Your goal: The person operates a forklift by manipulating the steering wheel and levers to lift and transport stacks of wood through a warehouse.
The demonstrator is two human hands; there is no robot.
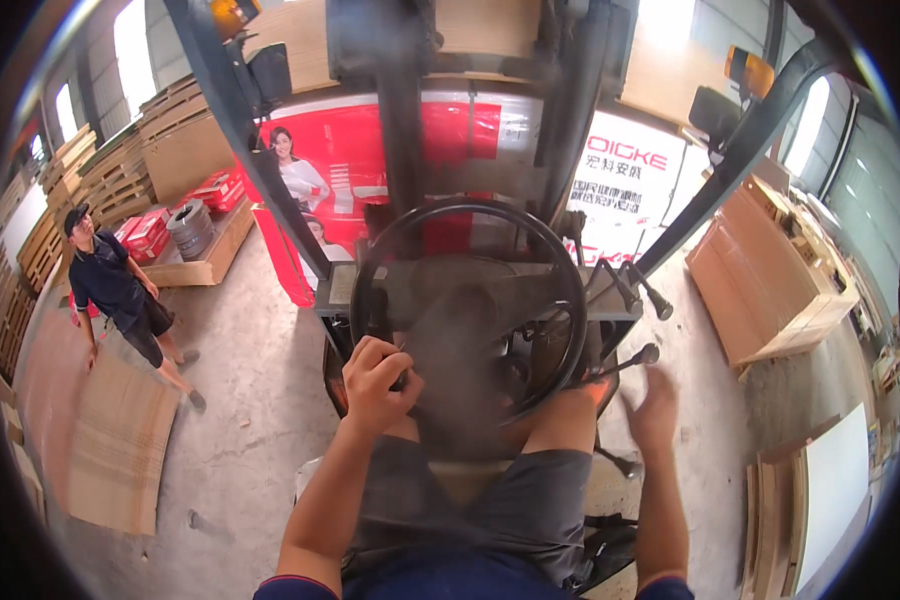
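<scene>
I sit in a forklift seat behind a black steering wheel (470, 300). My left hand (378, 383) is closed around the knob on the wheel's lower left rim. My right hand (653, 410) hangs open with fingers spread, just below and right of a black control lever (625, 363) with a round knob, not touching it. More levers (645, 285) stand further up on the right. My grey shorts and knees fill the lower middle.
The forklift mast (470, 110) rises ahead, with a red and white banner behind it. A person in dark clothes (120, 295) stands on the left by flat boards (115, 445) on the concrete floor. Stacked boards (770, 290) lie right; pallets stand back left.
</scene>
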